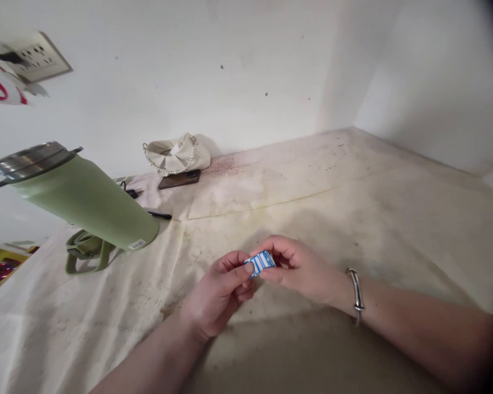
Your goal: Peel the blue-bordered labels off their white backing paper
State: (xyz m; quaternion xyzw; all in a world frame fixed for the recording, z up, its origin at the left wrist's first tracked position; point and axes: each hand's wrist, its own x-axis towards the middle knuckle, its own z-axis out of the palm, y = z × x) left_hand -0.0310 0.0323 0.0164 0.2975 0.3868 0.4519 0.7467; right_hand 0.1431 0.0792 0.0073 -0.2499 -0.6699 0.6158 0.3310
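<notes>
So, both the left hand (216, 295) and right hand (302, 268) have fingertips pinched on a small blue-and-white thing (263, 264) (tape roll? hard to tell) over the pale cloth (332, 219). Silver bracelet (357, 295) further back, green tumbler (88, 200) off left, white bag (199, 153) by the wall (250, 65).

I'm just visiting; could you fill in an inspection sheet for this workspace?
Surface: pale cloth, wrinkled and stained.
Things in hand: small blue-and-white item, between both hands' fingers.
Clutter: green tumbler, green handled piece, cream bag, phone, slim black item.
Hands: left hand and right hand both grip the item; bracelet on the right wrist.
Cables: black plug in wall outlet.
Surroundings: white wall with dark specks.
</notes>
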